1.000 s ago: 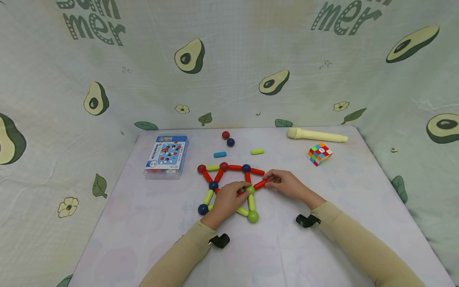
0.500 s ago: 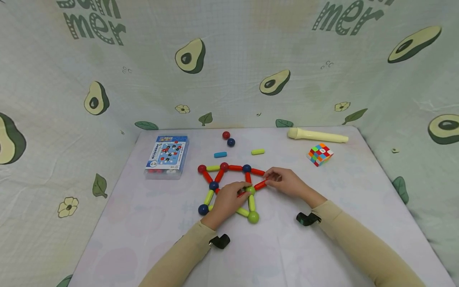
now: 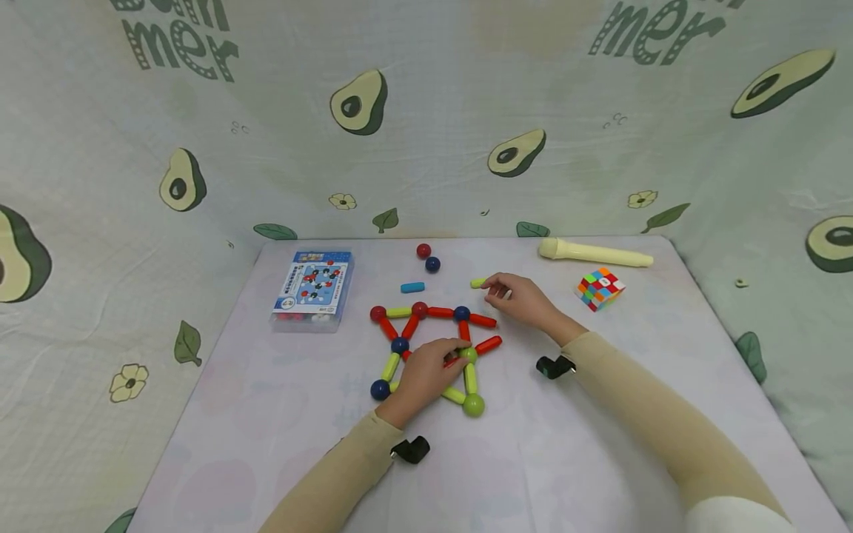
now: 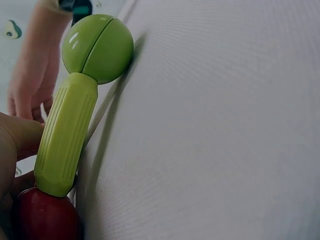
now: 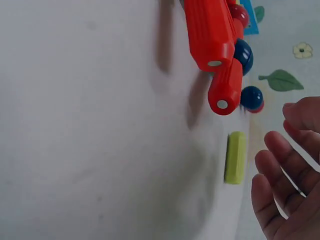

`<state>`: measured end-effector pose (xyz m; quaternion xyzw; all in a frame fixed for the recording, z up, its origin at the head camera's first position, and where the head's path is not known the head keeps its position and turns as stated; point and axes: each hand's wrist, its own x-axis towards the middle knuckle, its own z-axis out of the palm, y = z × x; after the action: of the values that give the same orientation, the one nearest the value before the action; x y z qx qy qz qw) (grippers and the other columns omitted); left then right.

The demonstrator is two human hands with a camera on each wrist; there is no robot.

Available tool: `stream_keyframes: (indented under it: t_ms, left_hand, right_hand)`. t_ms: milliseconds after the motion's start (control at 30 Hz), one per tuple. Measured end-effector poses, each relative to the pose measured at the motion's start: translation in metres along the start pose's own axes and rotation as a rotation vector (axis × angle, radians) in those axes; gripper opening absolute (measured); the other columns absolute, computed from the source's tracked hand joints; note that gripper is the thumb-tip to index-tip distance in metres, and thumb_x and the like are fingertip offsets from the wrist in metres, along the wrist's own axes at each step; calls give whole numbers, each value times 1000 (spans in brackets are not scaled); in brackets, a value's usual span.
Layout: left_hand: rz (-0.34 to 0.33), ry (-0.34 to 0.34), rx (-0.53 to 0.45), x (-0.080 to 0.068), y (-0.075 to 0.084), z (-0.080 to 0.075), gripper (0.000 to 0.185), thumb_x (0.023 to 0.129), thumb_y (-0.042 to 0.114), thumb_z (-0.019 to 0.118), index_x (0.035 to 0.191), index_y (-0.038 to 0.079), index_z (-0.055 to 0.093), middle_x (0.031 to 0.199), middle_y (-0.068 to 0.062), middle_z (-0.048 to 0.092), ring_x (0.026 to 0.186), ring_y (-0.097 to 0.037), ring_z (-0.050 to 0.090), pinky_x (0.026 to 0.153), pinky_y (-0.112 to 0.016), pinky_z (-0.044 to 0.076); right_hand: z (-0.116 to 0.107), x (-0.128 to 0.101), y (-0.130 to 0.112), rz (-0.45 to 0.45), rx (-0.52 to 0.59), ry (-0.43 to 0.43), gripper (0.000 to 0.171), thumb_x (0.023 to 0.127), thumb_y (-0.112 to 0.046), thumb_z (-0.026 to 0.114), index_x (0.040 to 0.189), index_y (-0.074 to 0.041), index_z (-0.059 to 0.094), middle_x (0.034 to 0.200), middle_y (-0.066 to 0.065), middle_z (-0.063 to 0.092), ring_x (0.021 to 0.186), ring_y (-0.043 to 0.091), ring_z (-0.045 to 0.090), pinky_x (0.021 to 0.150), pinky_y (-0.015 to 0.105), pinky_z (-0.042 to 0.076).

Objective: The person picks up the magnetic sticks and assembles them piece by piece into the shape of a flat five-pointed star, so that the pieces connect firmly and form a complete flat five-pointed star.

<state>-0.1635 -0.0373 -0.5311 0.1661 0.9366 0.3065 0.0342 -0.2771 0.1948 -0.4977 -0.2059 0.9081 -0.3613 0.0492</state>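
Note:
My left hand (image 3: 426, 370) pinches a green ball (image 3: 469, 354) of a joined ball-and-rod model in the head view. Part of the model lies hidden beneath that hand. The left wrist view shows a green ball (image 4: 97, 49), a yellow-green rod (image 4: 66, 135) and a dark red ball (image 4: 47, 215) joined in line, with the thumb beside the rod. My right hand (image 3: 523, 300), its fingers loosely bent and holding nothing, is at a loose yellow-green rod (image 3: 477, 283). From the right wrist, a small gap shows between this rod (image 5: 235, 158) and the fingers (image 5: 280, 147).
Two red rods (image 3: 489, 345) stick out from the model's right side. Behind it lie a blue rod (image 3: 412, 287), a red ball (image 3: 423, 252) and a dark blue ball (image 3: 432, 264). A boxed set (image 3: 313, 289) is left; a puzzle cube (image 3: 600, 289) and cream toy microphone (image 3: 596, 252) are right.
My right hand has let go of the red rod at the model's right side and moved back and slightly left to the loose yellow-green rod. My left hand has stayed in place.

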Motion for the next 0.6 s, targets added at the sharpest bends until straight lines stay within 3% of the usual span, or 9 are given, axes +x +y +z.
stream_keyframes:
  t_ms: [233, 400, 600]
  left_hand:
    - [-5, -2, -9, 1, 0, 0, 37, 94, 34, 74, 130, 26, 70, 104, 9, 69, 83, -8, 55, 72, -19, 48]
    - [-12, -4, 7, 1, 2, -1, 38, 94, 34, 75, 131, 26, 70, 110, 8, 70, 86, -8, 57, 76, -19, 50]
    - [-12, -1, 20, 1, 2, 0, 37, 94, 34, 75, 130, 26, 71, 110, 8, 71, 86, -7, 57, 77, -19, 51]
  right_hand:
    - [4, 44, -6, 15, -70, -32, 33, 99, -21, 67, 128, -6, 65, 112, 10, 67, 103, 26, 60, 88, 42, 51]
    - [12, 74, -8, 19, -136, -79, 38, 100, -22, 66, 135, -8, 61, 123, 12, 65, 114, 29, 58, 100, 46, 48]
    - [23, 105, -14, 18, -149, -139, 45, 100, -25, 66, 141, -10, 56, 131, 13, 62, 121, 30, 57, 106, 46, 46]
